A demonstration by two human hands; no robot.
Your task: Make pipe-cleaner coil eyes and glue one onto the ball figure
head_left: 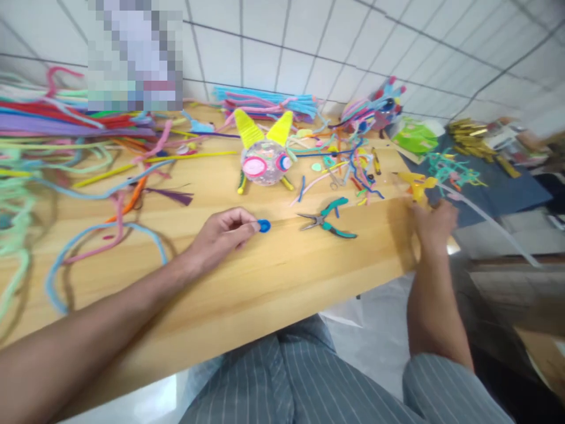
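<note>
My left hand (227, 235) pinches a small blue disc (263, 226) between thumb and fingertips, just above the wooden table. At the right end of the table, my right hand (435, 224) is closed round a yellow glue gun (416, 184), whose nozzle points left. A round glittery figure (265, 168) with yellow ears, pink and blue eyes and yellow-green legs stands beyond my left hand. Between my hands lie pliers (321, 219) with teal handles, their jaws slightly apart.
Colourful pipe cleaners (79, 123) cover the left side. A blue and pink bundle (269, 105) lies by the tiled wall. Scraps and small scissors (334, 184) lie right of the figure. A second decorated figure (373, 112) and a green packet (415, 136) are at the back right.
</note>
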